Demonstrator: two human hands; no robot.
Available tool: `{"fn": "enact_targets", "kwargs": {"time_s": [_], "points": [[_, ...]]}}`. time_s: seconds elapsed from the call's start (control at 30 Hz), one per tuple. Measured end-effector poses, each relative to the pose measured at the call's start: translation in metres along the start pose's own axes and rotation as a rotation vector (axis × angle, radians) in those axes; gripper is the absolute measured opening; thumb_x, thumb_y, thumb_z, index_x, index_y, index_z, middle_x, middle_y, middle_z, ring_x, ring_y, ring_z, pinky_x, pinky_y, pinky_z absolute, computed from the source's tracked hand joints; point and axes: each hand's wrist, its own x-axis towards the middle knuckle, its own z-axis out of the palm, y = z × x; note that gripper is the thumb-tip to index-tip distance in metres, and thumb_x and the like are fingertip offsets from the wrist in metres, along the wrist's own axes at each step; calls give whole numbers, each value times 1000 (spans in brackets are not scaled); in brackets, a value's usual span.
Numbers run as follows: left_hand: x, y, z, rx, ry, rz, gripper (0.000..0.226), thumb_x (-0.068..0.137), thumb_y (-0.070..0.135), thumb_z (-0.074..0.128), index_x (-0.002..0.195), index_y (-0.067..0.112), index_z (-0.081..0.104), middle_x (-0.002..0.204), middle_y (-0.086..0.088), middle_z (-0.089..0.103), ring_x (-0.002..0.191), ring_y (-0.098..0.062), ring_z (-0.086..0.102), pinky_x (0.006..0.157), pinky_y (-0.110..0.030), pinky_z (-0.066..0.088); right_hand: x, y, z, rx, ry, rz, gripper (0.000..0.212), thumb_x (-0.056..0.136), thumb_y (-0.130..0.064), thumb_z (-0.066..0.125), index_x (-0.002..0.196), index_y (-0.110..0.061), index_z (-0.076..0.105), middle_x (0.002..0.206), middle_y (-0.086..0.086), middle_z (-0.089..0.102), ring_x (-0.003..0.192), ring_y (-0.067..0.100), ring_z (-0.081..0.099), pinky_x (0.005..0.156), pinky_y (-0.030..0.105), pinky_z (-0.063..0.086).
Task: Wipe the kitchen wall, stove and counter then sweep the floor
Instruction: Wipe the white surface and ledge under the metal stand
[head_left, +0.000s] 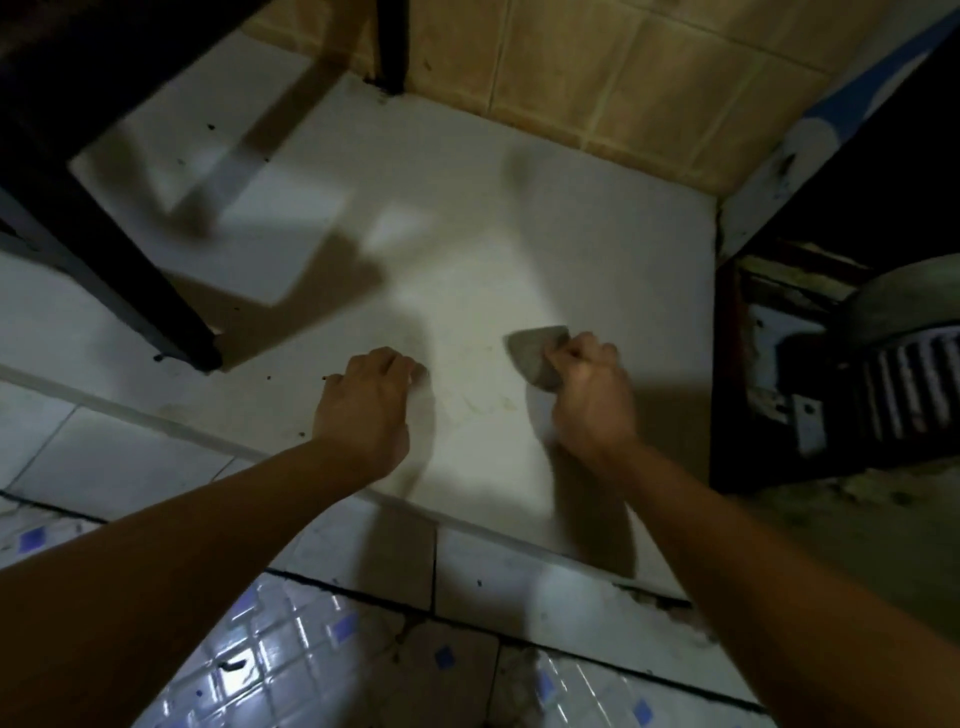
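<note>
The counter is a white tiled surface, viewed from above, with faint yellowish smears near its front edge between the two hands. Small dark specks lie along the front edge at the left and near the back left corner.

The right hand is clenched around a grey cloth; the cloth protrudes from the fingers as a rounded wedge and sits against the counter surface toward the front right. The picture is blurred at this hand.

The left hand rests on the counter near the front edge, left of the cloth and apart from it. Its fingers bend down onto the surface with nothing in them.

A dark frame stands over the left part of the counter, one leg set near the front edge, another at the back. The tan tiled wall runs along the back edge. Just beyond the right edge sits a stove, dark, with a round burner and a ribbed metal part. Below the front edge, the floor shows glossy white tiles with small blue squares.
</note>
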Motion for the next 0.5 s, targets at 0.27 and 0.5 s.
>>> {"fn": "enact_targets", "kwargs": {"time_s": [0.27,0.5], "points": [[-13,45,15,26,-37,167,62,85,14,57,141,14,32,148,-5,28,133,-25,30,102,-35,30,-54,56,-1,-31,35,73,42,81,-9,50,120,-20,60,113,12,55,101,34,52,88,44,46],[-21,60,19,-12,-33,280,64,84,12,59,142,14,32,144,-5,37,130,-24,36,101,-34,34,-110,6,-4,82,3,-21,51,61,2,59,110,-12,69,107,13,61,87,34,57,74,29,46]]}}
